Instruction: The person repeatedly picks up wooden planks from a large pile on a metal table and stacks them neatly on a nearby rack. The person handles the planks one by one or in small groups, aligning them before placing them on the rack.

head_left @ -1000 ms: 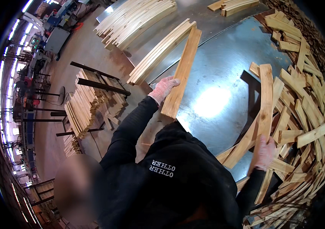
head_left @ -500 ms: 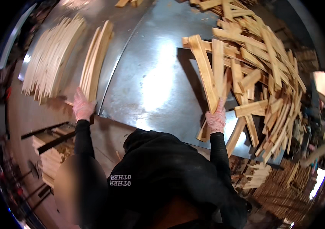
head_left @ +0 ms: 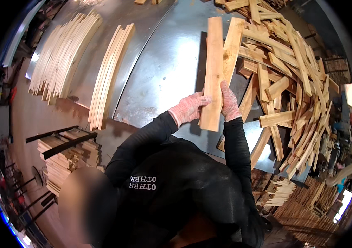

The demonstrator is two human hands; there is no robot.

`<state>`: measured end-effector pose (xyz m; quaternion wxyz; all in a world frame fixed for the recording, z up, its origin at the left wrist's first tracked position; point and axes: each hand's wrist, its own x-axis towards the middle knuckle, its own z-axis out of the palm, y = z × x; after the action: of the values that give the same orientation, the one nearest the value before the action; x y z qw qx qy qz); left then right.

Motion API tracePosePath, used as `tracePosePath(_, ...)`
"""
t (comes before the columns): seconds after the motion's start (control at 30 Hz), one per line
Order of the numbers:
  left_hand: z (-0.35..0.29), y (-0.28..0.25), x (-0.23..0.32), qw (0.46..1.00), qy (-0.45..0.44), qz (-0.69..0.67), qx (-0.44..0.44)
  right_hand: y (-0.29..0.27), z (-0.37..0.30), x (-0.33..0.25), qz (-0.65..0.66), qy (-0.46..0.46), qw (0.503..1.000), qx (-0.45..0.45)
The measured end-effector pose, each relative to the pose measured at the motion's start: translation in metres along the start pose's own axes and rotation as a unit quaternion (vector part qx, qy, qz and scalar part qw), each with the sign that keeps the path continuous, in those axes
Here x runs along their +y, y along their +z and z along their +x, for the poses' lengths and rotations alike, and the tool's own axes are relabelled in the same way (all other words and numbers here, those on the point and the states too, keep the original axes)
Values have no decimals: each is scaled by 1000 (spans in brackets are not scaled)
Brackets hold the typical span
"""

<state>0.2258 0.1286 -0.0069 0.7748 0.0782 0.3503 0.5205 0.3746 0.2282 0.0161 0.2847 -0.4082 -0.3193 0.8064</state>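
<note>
Both my hands wear pinkish-white work gloves. A short, flat wooden board (head_left: 213, 62) is held up in front of me over the metal table (head_left: 167, 78), with a second wooden board (head_left: 233, 43) behind it, leaning right. My left hand (head_left: 190, 108) grips the front board's left edge near its lower end. From the right, my right hand (head_left: 230, 102) closes around the lower part of the boards, thumb upward. Some of its fingers are hidden behind the wood. At the left, a small row of narrow boards (head_left: 112, 76) stands on edge, apart from my hands.
A wider row of boards (head_left: 62, 60) lies at the far left. Loosely heaped boards (head_left: 283, 82) cover the table's right side. Below the table's left edge stands a black-framed rack (head_left: 66, 155) with stacked wood. More wood is stacked at the lower right (head_left: 281, 192).
My left hand has left the small row at the left and come right to the front board. My right hand has raised its boards slightly, and the front one now stands nearly straight.
</note>
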Motion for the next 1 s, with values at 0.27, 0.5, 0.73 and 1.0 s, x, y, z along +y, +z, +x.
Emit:
tracePosePath(0.27,-64,-27,18,969,63,232,54,29,-9,50,-392,-96,909,101)
tracePosePath(0.5,-145,-95,64,662,71,576,474,54,14,83,-48,-9,999,10)
tracePosePath(0.73,-188,-165,143,369,-78,711,594,42,8,74,-124,9,992,35)
tracePosePath(1.0,-212,-212,151,867,104,306,380,46,22,106,-49,8,992,112)
